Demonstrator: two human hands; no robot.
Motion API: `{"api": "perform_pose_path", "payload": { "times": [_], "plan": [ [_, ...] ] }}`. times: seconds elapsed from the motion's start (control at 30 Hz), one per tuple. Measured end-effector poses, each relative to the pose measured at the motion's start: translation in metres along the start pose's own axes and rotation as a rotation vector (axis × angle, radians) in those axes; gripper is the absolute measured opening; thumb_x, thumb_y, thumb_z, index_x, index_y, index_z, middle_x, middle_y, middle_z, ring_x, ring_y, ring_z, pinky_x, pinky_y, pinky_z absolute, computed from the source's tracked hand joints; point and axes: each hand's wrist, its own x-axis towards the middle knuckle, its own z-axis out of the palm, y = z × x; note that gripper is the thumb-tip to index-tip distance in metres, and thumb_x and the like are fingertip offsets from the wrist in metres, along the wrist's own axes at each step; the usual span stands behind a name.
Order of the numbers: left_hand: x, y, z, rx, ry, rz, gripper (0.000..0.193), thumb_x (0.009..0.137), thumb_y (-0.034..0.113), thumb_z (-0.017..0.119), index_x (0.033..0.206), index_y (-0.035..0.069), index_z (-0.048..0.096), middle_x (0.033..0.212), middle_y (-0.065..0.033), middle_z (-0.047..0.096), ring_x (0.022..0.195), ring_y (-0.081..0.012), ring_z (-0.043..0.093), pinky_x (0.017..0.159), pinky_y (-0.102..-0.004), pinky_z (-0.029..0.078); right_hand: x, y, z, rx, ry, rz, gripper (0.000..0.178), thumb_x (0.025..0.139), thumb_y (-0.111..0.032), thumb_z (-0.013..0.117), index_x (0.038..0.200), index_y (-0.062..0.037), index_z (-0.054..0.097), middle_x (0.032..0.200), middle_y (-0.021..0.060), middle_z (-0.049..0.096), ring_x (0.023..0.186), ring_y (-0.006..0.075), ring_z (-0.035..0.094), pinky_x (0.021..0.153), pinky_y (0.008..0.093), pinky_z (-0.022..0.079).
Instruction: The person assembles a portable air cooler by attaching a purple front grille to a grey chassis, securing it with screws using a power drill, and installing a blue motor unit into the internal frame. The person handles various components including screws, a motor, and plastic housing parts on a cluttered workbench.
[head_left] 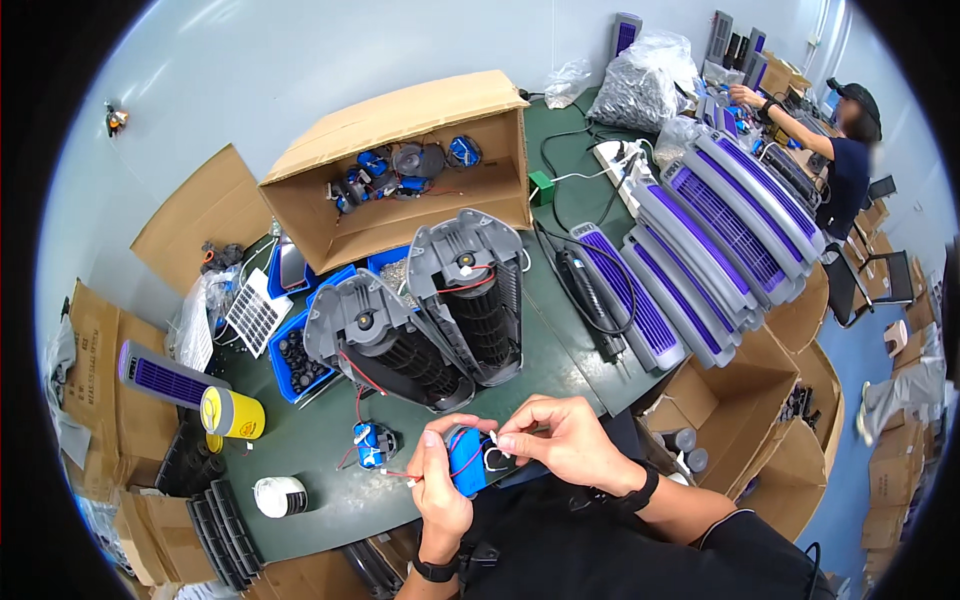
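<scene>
My left hand (pixel 440 498) is wrapped round a blue-wrapped battery pack (pixel 463 460), which has red and dark wires and a dark part on its right side. The thumb and fingers of my right hand (pixel 572 442) pinch a small white wire connector (pixel 493 438) at the pack's upper edge. Another blue unit with red wires (pixel 371 445) lies on the table just left of my hands. Beyond them stand two grey fan housings, the left one (pixel 360 325) and the right one (pixel 466 270), with black ribbed rollers and red wires.
An open cardboard box (pixel 420 110) holds several blue units. Purple-and-grey fan panels (pixel 690 270) are stacked on the right, beside a black electric screwdriver (pixel 590 300). A yellow tub (pixel 232 412) and white tape roll (pixel 280 496) are left. A co-worker (pixel 850 150) works far right.
</scene>
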Motion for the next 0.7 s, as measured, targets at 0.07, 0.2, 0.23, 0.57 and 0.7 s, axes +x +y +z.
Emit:
{"api": "perform_pose_path", "payload": {
  "times": [0.07, 0.2, 0.23, 0.57, 0.7],
  "plan": [
    [0.0, 0.002, 0.001, 0.093, 0.001, 0.051, 0.053, 0.116, 0.03, 0.024, 0.116, -0.007, 0.062, 0.108, -0.0213, 0.074, 0.099, -0.0256, 0.072, 0.093, -0.0366, 0.056, -0.001, -0.002, 0.0, 0.021, -0.022, 0.081, 0.017, 0.099, -0.012, 0.075, 0.101, 0.0045, 0.074, 0.085, 0.0075, 0.074, 0.072, 0.0103, 0.068, 0.064, 0.0258, 0.058],
    [-0.003, 0.0, 0.005, 0.059, 0.016, 0.067, 0.051, 0.115, 0.029, 0.026, 0.116, -0.007, 0.062, 0.109, -0.0214, 0.073, 0.098, -0.0257, 0.072, 0.091, -0.0374, 0.056, -0.006, -0.013, 0.003, 0.014, -0.069, 0.194, 0.016, 0.1, -0.011, 0.073, 0.099, 0.005, 0.072, 0.085, 0.0086, 0.073, 0.071, 0.0129, 0.07, 0.065, 0.0278, 0.06],
    [-0.004, -0.003, 0.005, 0.043, 0.02, 0.065, 0.05, 0.115, 0.029, 0.026, 0.116, -0.007, 0.061, 0.109, -0.0214, 0.073, 0.098, -0.0258, 0.072, 0.091, -0.0378, 0.056, -0.006, -0.013, 0.003, 0.011, -0.086, 0.222, 0.016, 0.1, -0.01, 0.072, 0.1, 0.0051, 0.071, 0.086, 0.0092, 0.074, 0.072, 0.0139, 0.071, 0.066, 0.0286, 0.061],
    [-0.008, -0.009, 0.013, 0.044, 0.059, 0.151, 0.047, 0.113, 0.029, 0.029, 0.118, -0.007, 0.06, 0.112, -0.0218, 0.071, 0.1, -0.027, 0.07, 0.092, -0.0387, 0.055, -0.006, -0.015, 0.005, 0.03, -0.03, 0.218, 0.017, 0.101, -0.011, 0.072, 0.095, 0.0049, 0.069, 0.082, 0.0099, 0.073, 0.067, 0.0133, 0.07, 0.06, 0.0285, 0.061],
    [-0.008, -0.01, 0.015, 0.124, 0.084, 0.175, 0.047, 0.113, 0.029, 0.029, 0.119, -0.006, 0.06, 0.112, -0.0217, 0.071, 0.099, -0.0269, 0.07, 0.094, -0.0388, 0.054, -0.006, -0.019, 0.011, -0.11, 0.04, 0.12, 0.018, 0.1, -0.012, 0.072, 0.093, 0.0042, 0.068, 0.08, 0.0084, 0.072, 0.066, 0.011, 0.069, 0.058, 0.0266, 0.059]
  ]
}}
